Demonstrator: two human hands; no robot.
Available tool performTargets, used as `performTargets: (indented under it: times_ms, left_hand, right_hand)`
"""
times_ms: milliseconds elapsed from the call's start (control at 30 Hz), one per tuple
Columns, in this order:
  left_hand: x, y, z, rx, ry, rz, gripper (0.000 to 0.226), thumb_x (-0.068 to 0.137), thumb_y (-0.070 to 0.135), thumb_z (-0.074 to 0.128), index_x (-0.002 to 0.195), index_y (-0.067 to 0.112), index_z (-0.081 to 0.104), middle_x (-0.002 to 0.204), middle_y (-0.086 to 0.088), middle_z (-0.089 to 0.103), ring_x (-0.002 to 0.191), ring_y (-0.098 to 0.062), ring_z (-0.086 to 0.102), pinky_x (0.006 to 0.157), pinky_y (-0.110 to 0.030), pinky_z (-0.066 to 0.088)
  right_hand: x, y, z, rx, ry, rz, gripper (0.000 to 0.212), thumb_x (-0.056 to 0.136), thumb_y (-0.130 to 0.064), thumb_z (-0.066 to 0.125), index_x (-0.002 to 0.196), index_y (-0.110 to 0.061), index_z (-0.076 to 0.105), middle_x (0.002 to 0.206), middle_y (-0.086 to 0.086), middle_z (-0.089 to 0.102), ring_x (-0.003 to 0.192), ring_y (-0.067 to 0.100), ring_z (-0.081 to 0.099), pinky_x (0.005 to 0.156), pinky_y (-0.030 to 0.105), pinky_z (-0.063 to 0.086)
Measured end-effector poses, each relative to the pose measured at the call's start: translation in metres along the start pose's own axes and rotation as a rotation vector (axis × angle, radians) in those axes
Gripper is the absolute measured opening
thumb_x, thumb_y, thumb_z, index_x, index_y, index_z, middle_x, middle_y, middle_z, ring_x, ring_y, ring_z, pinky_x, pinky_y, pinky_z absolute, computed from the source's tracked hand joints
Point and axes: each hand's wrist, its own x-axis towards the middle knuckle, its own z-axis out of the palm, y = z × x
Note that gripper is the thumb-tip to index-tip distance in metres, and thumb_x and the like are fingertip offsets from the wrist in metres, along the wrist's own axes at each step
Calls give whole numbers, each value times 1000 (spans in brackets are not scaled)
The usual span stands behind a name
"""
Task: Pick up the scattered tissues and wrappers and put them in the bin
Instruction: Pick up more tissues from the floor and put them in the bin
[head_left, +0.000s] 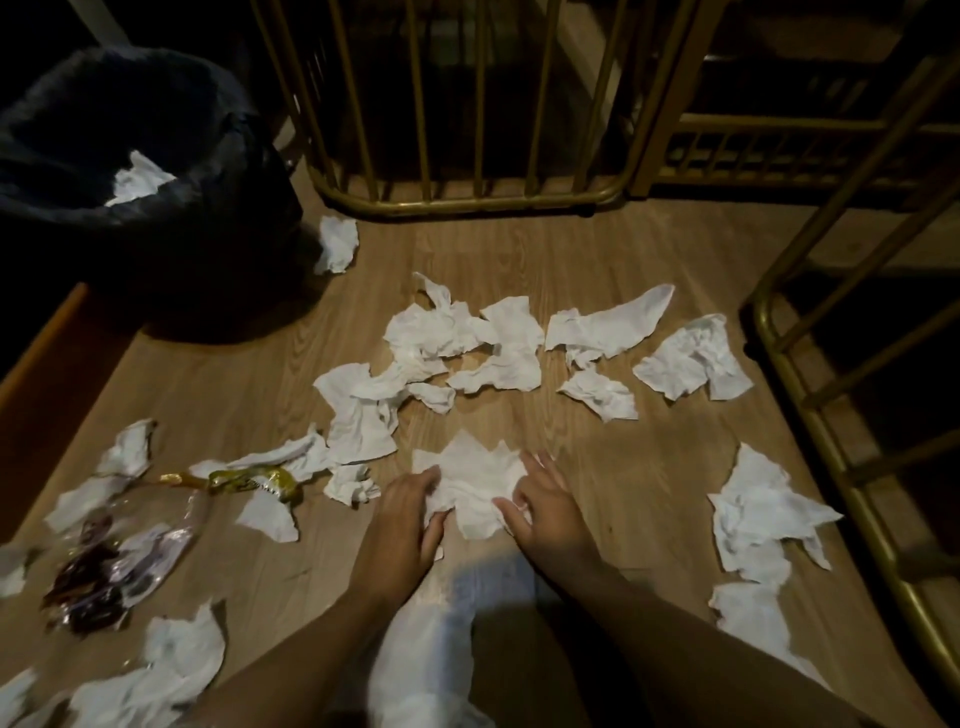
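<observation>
- Head view: a wooden floor is seen from above, strewn with white tissues and two wrappers.
- Both hands are placed at lower centre of the frame on a single crumpled tissue. The left hand is laid on its left edge, the right hand on its right edge.
- Fingers of both hands are seen curled and partly spread, touching the paper; the tissue is not yet lifted and is judged to be in the process of being gathered, not firmly held.
- This tissue lies directly ahead of the wrists, between the two hands, so neither hand is noticeably nearer. Its shape is ragged; the long axis is judged to run roughly top-to-bottom in the frame, with points directed toward the upper edge.
- The bin, lined with a dark bag, is seen at upper left of the frame, well apart from the hands, on the left-hand side. One tissue is already visible inside it.
- A cluster of tissues remains at centre frame, beyond the hands.
- A clear wrapper with dark contents and a gold wrapper lie at lower left.
- More tissues lie at lower right and along the bottom edge.
- Gold railing borders the floor at top and right.
- Judgement: task is at an early stage; most litter is still on the floor.
</observation>
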Motion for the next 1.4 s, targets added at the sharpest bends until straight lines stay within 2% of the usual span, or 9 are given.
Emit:
performTargets:
  times_ms: [100, 200, 333, 467, 633, 833, 967, 1100, 1400]
  left_hand:
    - [-5, -1, 1, -25, -12, 58, 34, 95, 33, 46, 128, 25, 54, 119, 2, 60, 106, -12, 52, 90, -23, 38]
    - [-5, -5, 0, -11, -33, 72, 31, 98, 33, 40, 118, 28, 63, 114, 9, 64, 100, -8, 54, 87, -26, 40]
    - [-5, 2, -1, -64, -14, 32, 42, 96, 51, 37, 82, 23, 66, 77, 6, 64, 71, -9, 54, 68, -31, 43]
    - [3, 15, 1, -136, 39, -71, 41, 85, 55, 54, 69, 17, 59, 65, 3, 53, 62, -5, 49, 56, -26, 39]
    - [34, 49, 5, -268, 12, -93, 50, 76, 62, 63, 70, 13, 67, 82, 0, 52, 74, -7, 51, 61, -25, 43]
    - [53, 72, 44, -229, -94, 36, 14, 86, 24, 69, 88, 12, 74, 132, 6, 49, 119, -5, 46, 98, -18, 37]
    - [31, 68, 53, -222, -163, 205, 13, 92, 19, 50, 86, 12, 59, 100, -3, 61, 94, -22, 56, 85, -35, 44]
    - [20, 61, 46, -202, -186, 232, 19, 95, 27, 52, 107, 16, 61, 98, 4, 56, 90, -11, 53, 82, -28, 43]
    - [26, 98, 41, -313, -160, 120, 34, 80, 45, 74, 105, 26, 61, 79, 7, 63, 70, -6, 61, 64, -22, 48]
  right_hand:
    - [-19, 9, -7, -35, 47, -40, 8, 88, -12, 62, 92, -17, 67, 134, 2, 58, 130, 10, 40, 109, 27, 29]
    - [-32, 14, -12, -79, 105, -74, 21, 83, -1, 59, 89, -22, 59, 93, -4, 59, 93, 4, 50, 79, 26, 46]
    - [-41, 10, -31, 4, 82, 71, 30, 88, -22, 44, 106, -18, 67, 101, -4, 56, 90, 8, 54, 76, 15, 42]
    - [-48, 9, -61, 179, 77, 127, 14, 82, -21, 49, 71, -24, 58, 86, -5, 49, 75, 8, 51, 63, 16, 42]
    - [-46, 22, -90, 80, 246, 239, 31, 79, -42, 75, 73, -15, 61, 87, -5, 51, 77, 5, 51, 62, 10, 43]
    - [-36, 46, -123, -38, 646, 329, 7, 90, -6, 61, 85, -3, 57, 90, 9, 57, 82, 23, 56, 68, 14, 32]
    - [-45, 76, -133, -186, 744, 508, 45, 84, 4, 57, 123, -17, 50, 134, 9, 48, 130, 27, 40, 107, 35, 27]
    - [-51, 107, -129, -261, 559, 790, 59, 92, -17, 53, 145, -27, 29, 159, 7, 21, 147, 32, 8, 115, 59, 9]
    - [-45, 88, -88, -243, 476, 353, 29, 86, -13, 65, 114, -6, 65, 108, 16, 61, 112, 34, 51, 97, 38, 41]
